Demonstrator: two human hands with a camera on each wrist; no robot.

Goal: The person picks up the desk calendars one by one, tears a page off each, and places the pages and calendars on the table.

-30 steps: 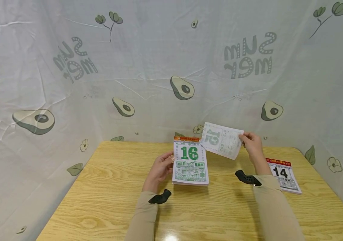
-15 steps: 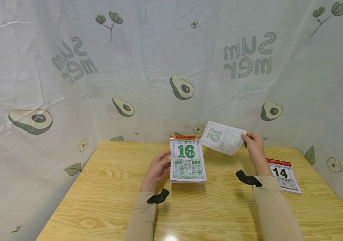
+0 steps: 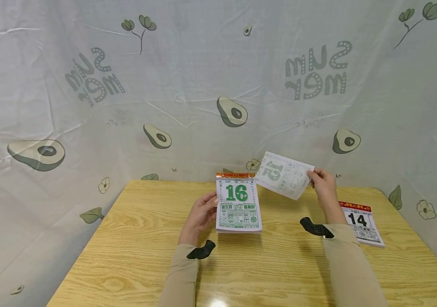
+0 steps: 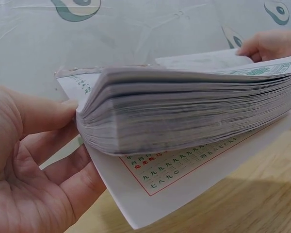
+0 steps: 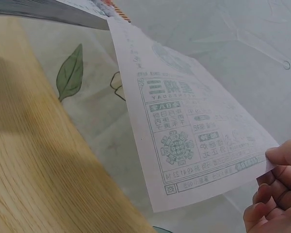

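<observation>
The pad [image 3: 238, 209], probably weighty and best held by its side, is hovering near the far edge of the tabletop [image 3: 145, 247], the left hand [image 3: 202, 212] gripping that side, the right hand [image 3: 324, 184] pinching a likely tearable sheet [image 3: 285, 175] by one corner between closed fingers.

The head camera looks forward and down from well back, the table [image 3: 134, 273] low in the frame, the patterned cloth [image 3: 195, 64] above. The left wrist camera, close and nearly level, faces the edge of the calendar [image 4: 184, 116] mid-frame. The right wrist camera closely faces the back of the sheet [image 5: 169, 121]. Both wrist views share that sheet, upper right in the left one.
</observation>
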